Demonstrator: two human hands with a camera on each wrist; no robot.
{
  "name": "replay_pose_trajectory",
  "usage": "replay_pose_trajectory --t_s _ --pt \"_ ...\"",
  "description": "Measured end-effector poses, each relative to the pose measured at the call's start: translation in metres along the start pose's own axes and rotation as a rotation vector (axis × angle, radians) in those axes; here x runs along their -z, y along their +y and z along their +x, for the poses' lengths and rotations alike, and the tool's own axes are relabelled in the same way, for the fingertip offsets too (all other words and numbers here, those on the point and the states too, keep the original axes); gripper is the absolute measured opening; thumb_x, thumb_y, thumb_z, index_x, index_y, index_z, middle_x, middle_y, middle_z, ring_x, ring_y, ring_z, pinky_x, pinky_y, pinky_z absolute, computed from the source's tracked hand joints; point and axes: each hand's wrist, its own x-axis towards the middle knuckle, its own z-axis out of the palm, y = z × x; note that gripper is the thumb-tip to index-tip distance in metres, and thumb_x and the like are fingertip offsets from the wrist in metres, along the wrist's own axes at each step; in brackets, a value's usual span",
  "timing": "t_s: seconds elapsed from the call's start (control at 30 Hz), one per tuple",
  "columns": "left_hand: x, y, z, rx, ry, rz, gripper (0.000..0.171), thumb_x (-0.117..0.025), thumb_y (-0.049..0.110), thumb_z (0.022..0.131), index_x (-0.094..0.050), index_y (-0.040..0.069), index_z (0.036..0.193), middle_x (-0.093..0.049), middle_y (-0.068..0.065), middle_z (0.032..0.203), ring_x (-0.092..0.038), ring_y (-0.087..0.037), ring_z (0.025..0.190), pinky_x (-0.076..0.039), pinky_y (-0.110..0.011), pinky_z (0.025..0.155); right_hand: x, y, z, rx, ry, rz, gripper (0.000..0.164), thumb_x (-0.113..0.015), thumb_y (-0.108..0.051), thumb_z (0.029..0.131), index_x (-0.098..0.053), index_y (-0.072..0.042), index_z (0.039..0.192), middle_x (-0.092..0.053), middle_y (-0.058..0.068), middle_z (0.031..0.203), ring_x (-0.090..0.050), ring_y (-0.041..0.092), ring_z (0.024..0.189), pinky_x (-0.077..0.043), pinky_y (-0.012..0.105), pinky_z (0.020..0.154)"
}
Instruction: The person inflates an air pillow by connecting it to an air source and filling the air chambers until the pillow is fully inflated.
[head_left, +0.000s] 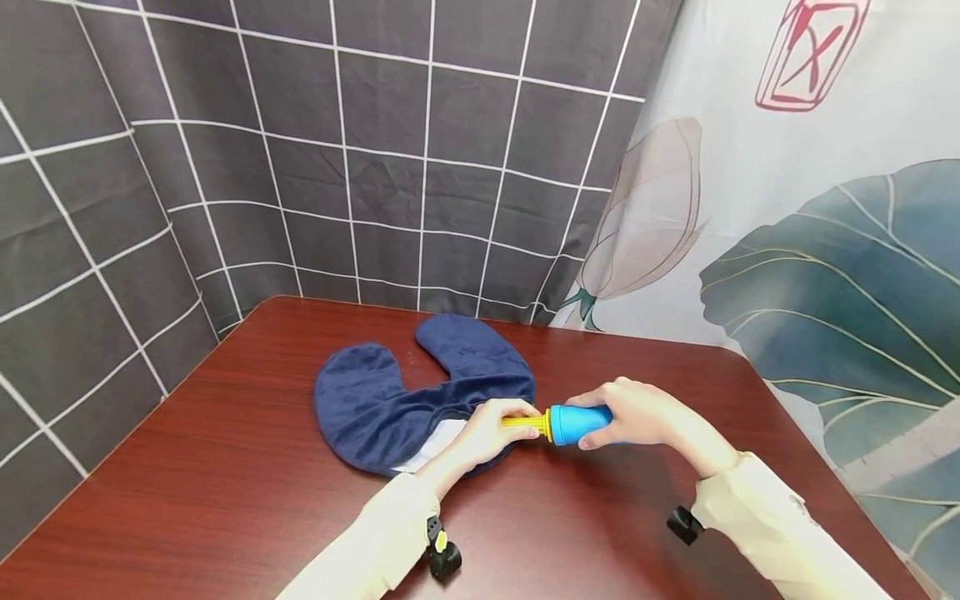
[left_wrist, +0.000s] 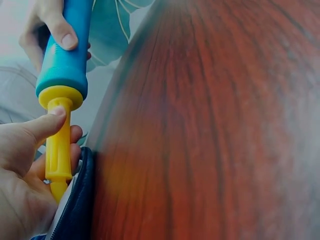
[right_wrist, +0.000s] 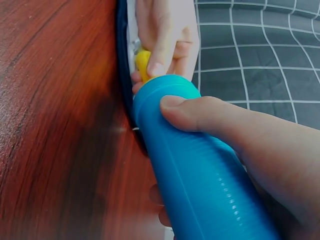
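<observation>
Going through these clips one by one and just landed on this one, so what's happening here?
A person is using both hands on what looks like a hand pump. The right hand grips its blue barrel, while the left hand pinches the yellow stem. A navy U-shaped pillow lies on the reddish-brown table, some white material showing at its near edge. The stem's tip is beside that edge; whether it is connected to anything can't be made out.
</observation>
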Motion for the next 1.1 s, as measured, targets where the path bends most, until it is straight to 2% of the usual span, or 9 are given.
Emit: replay_pose_trajectory --t_s 0.2,0.43,0.67,0.87,0.9,1.1 --pt "-0.002 -0.002 0.000 0.000 -0.004 -0.001 0.018 -0.075 0.019 0.086 -0.075 0.013 0.103 -0.076 -0.004 0.098 -0.065 -0.011 0.090 -0.048 -0.021 0.086 0.000 0.002 -0.007 -0.029 -0.005 -0.002 0.058 -0.079 -0.050 0.076 -0.068 -0.024 0.126 -0.072 -0.004 0.103 -0.057 0.009 0.079 -0.047 0.022 0.063" --pt "-0.003 -0.003 0.001 -0.028 -0.011 -0.002 0.018 -0.075 0.019 0.087 -0.075 0.011 0.103 -0.076 -0.006 0.096 -0.065 -0.010 0.088 -0.048 -0.020 0.085 0.009 0.015 -0.021 -0.011 -0.009 0.021 0.060 -0.078 -0.052 0.076 -0.067 -0.020 0.127 -0.072 -0.001 0.105 -0.059 0.009 0.081 -0.047 0.024 0.064" --pt "-0.003 -0.004 0.000 -0.031 -0.005 0.003 0.018 -0.076 0.019 0.086 -0.075 0.013 0.103 -0.076 -0.004 0.096 -0.066 -0.009 0.089 -0.048 -0.019 0.085 0.017 0.028 -0.042 -0.050 -0.004 0.038 0.063 -0.079 -0.054 0.075 -0.067 -0.020 0.127 -0.072 -0.002 0.108 -0.060 0.009 0.085 -0.047 0.025 0.066" --pt "-0.003 -0.002 -0.002 -0.045 -0.010 0.026 0.018 -0.075 0.021 0.086 -0.075 0.012 0.103 -0.076 -0.003 0.097 -0.066 -0.013 0.092 -0.048 -0.021 0.086 0.022 0.038 -0.065 -0.093 0.005 0.064 0.063 -0.078 -0.056 0.075 -0.067 -0.024 0.128 -0.071 -0.007 0.106 -0.056 0.005 0.083 -0.046 0.023 0.065" --pt "-0.002 -0.001 -0.002 -0.039 -0.018 0.023 0.019 -0.075 0.021 0.087 -0.075 0.012 0.103 -0.076 -0.004 0.098 -0.066 -0.016 0.093 -0.048 -0.022 0.087 0.023 0.039 -0.069 -0.093 0.008 0.068 0.063 -0.078 -0.056 0.075 -0.067 -0.023 0.128 -0.071 -0.007 0.107 -0.056 0.005 0.083 -0.045 0.023 0.065" --pt "-0.003 -0.003 -0.001 -0.040 -0.016 0.025 0.019 -0.075 0.021 0.086 -0.075 0.012 0.103 -0.076 -0.004 0.097 -0.066 -0.013 0.092 -0.048 -0.021 0.087 0.030 0.048 -0.085 -0.112 0.008 0.091 0.063 -0.079 -0.052 0.076 -0.067 -0.020 0.129 -0.072 -0.002 0.111 -0.056 0.006 0.086 -0.045 0.023 0.065"
